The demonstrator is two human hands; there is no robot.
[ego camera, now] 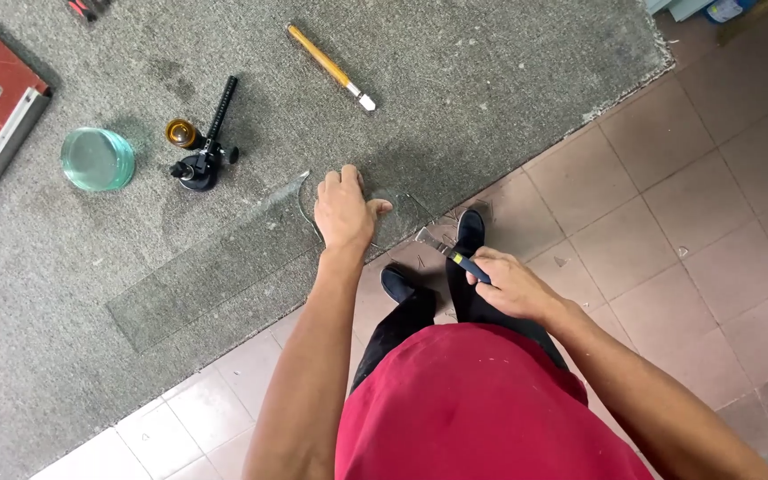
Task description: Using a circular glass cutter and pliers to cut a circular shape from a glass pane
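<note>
1. Pliers [449, 252] with a dark handle and a yellow band sit clenched in the right hand [510, 283], fingers wrapped tight; the metal nose points up-left toward the carpet's near edge.
2. Just beyond that nose lies a round glass piece [399, 218], at the carpet's edge beside the tiled floor [713, 231]. The left hand [344, 206] presses flat on it, fingers spread and gripping nothing; the left hand is nearer, already touching.
3. The pliers' nose seems to meet the rim of the glass, though the clear edge is hard to make out.
4. A long glass strip [206, 276] runs from the disc toward the carpet's left edge.
5. Farther up the carpet [508, 80]: a black circle cutter [206, 147], a small brass bottle [181, 133], a stack of glass discs [97, 159], and a yellow-handled glass cutter [329, 66].
</note>
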